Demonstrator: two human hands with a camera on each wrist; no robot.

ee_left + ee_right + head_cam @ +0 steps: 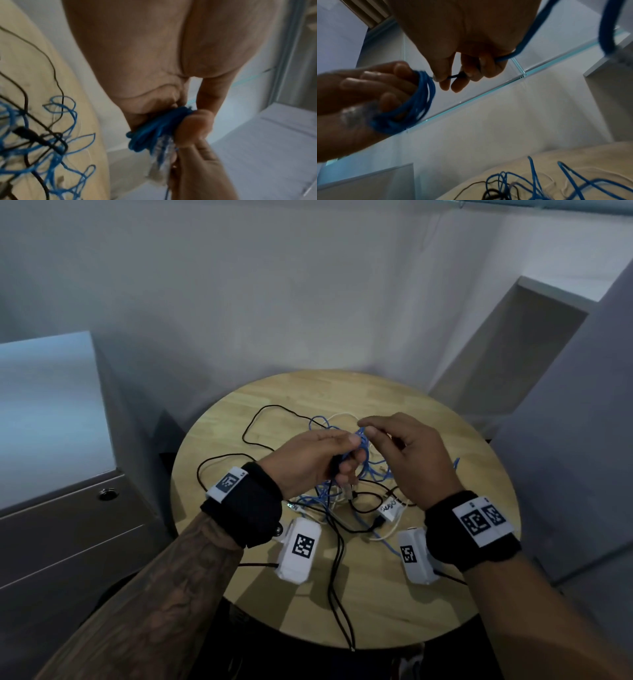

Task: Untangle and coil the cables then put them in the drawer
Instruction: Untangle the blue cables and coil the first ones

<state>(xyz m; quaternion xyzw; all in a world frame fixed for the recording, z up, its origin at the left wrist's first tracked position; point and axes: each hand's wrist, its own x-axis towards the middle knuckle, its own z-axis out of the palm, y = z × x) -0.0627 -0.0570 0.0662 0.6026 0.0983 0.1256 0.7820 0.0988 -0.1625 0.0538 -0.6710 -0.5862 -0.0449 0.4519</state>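
Note:
A tangle of blue, black and white cables (342, 498) lies in the middle of a round wooden table (411, 604). My left hand (349, 453) is raised above it, its fingers curled through a small coil of blue cable (154, 128), also visible in the right wrist view as the same blue coil (419, 102). A clear plug (161, 155) hangs from that coil. Just to the right, my right hand (366, 429) pinches a strand of the blue cable (453, 77) close to the coil. The rest of the blue cable trails down into the tangle.
A grey drawer cabinet (68, 525) with a round lock (108, 494) stands left of the table, its drawers closed. A loose black cable (260, 419) loops over the table's left side. A white tagged plug (390, 508) lies near the front. Walls stand close behind.

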